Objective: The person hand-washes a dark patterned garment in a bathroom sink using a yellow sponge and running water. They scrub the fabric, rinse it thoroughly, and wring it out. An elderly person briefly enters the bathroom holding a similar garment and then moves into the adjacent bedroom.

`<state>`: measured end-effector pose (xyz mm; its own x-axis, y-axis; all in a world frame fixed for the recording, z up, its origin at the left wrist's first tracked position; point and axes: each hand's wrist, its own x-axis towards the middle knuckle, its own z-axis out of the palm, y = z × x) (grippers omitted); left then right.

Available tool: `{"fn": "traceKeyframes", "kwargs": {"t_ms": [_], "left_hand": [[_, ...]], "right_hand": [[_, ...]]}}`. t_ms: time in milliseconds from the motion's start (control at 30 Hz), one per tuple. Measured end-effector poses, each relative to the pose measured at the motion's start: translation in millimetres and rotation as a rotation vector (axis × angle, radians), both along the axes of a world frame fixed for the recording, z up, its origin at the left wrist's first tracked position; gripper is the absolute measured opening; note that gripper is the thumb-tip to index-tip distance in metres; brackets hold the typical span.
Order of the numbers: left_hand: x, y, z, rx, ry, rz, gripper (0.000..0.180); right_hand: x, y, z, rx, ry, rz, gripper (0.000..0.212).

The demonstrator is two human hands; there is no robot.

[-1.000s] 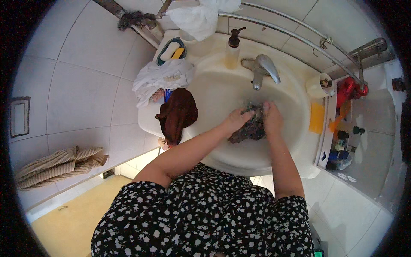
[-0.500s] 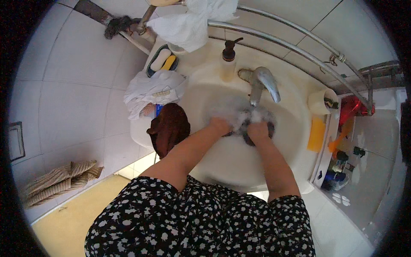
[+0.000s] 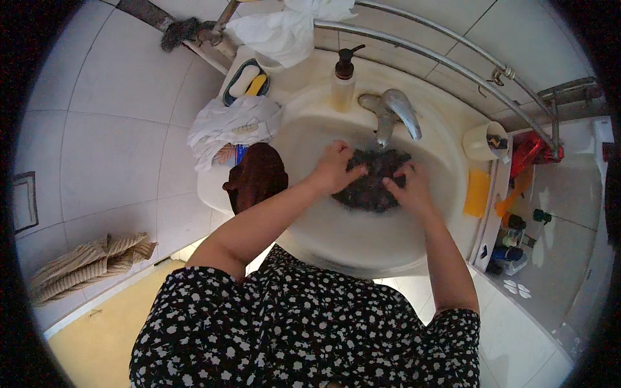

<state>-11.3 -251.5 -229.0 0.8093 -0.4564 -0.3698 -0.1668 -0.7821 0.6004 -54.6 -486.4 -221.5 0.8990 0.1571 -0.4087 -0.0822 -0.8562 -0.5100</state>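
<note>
A dark, wet cloth (image 3: 372, 187) lies spread out in the cloudy water of the white washbasin (image 3: 304, 239). At its left edge my left hand (image 3: 336, 169) has bent fingers and a thumb over the fabric. My right hand (image 3: 412, 185) grips the right edge in much the same way, thumb inward. Right above the cloth is the spout of the chrome faucet (image 3: 389, 116), with water coming down onto the fabric. Parts of the cloth under the water are hard to make out.
Behind the basin stands a pump bottle (image 3: 343, 81). A soap dish (image 3: 246, 83), a white cloth (image 3: 236, 126) and a brown cloth (image 3: 259, 178) are at the left. At the right are a cream cup (image 3: 482, 142) and an orange item (image 3: 477, 193). Metal rails (image 3: 414, 48) cross the back.
My hands have come up out of the foamy water and moved apart. The dark cloth, mostly hidden before, now shows spread between them. Less foam is visible under the spout.
</note>
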Motion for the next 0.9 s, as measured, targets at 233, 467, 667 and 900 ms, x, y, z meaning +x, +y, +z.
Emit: {"fn": "traceKeyframes", "kwargs": {"t_ms": [233, 467, 667, 900], "left_hand": [[-34.8, -15.8, -62.6, 0.407, -0.284, -0.155, 0.056], [2.2, -32.5, -58.8, 0.412, 0.041, -0.073, 0.035], [-3.2, -18.8, -94.0, -0.315, -0.018, 0.323, 0.031], [-26.1, 13.3, -2.0, 0.061, -0.063, -0.348, 0.069]], "right_hand": [[-2.9, 53.7, -47.3, -0.316, -0.089, 0.133, 0.052], [31.5, 56.6, -84.4, -0.351, 0.195, 0.033, 0.040], [17.6, 38.5, -41.9, 1.022, 0.325, -0.776, 0.064], [-12.3, 21.1, -5.1, 0.058, -0.023, -0.025, 0.063]]}}
